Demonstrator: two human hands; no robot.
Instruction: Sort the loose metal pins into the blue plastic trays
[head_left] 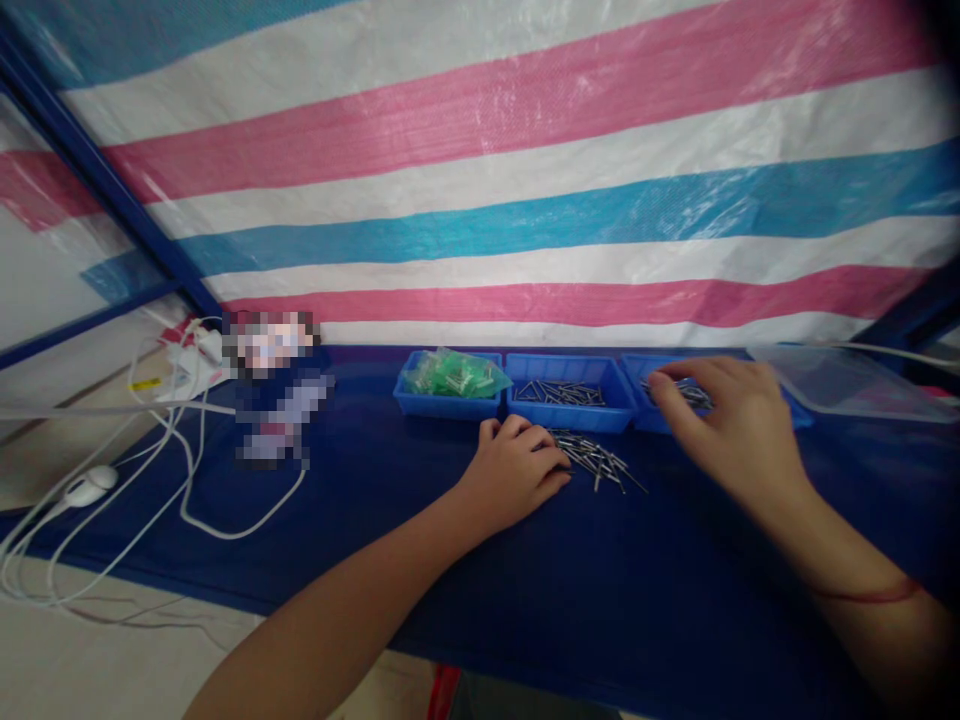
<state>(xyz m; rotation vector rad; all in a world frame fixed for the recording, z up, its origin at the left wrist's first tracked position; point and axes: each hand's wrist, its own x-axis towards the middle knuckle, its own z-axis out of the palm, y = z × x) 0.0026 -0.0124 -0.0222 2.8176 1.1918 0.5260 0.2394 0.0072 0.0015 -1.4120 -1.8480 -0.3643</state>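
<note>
Three blue bins stand in a row along the back of the dark blue table. Green plastic bags [459, 376] fill the left bin [448, 405]. Thin metal pieces [562, 392] lie in the middle bin [568, 415], and more metal pieces show in the right bin [646, 415]. In front of the middle bin is a loose pile of metal pins [596, 458]. My left hand [519, 468] rests at the pile's left edge, fingers curled; what they hold, if anything, is hidden. Over the right bin hovers my right hand [739, 425], thumb and fingers apart, with nothing visible between them.
White cables [187, 470] and a white plug piece [90, 485] lie at the left, beside a pixelated item [285, 425]. A clear plastic sheet or lid [862, 385] lies at the right behind my right hand. A striped tarp [525, 220] hangs behind the table [585, 600].
</note>
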